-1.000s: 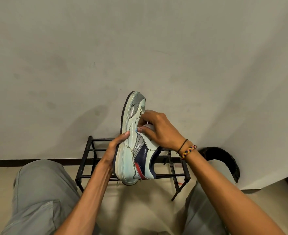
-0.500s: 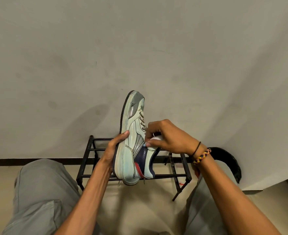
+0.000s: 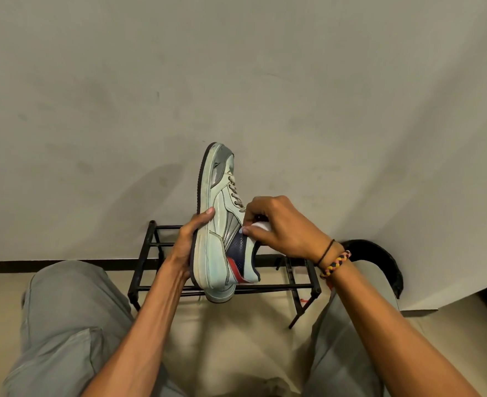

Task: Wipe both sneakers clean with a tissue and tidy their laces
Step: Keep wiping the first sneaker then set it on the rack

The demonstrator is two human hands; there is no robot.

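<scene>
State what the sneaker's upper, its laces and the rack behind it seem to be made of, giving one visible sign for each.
Sneaker upper: probably leather or synthetic leather, smooth stitched panels with a faint sheen and a perforated navy patch.
Laces: woven textile, flat, matt and greyed.
Rack: likely metal, thin black tube bars with a painted look.

A pale mint sneaker [image 3: 217,224] with grey, navy and red side panels stands on end above the black rack [image 3: 265,287], toe up, sole leftward, grey laces [image 3: 236,194] threaded; a white tissue [image 3: 260,226] presses against its collar
</scene>
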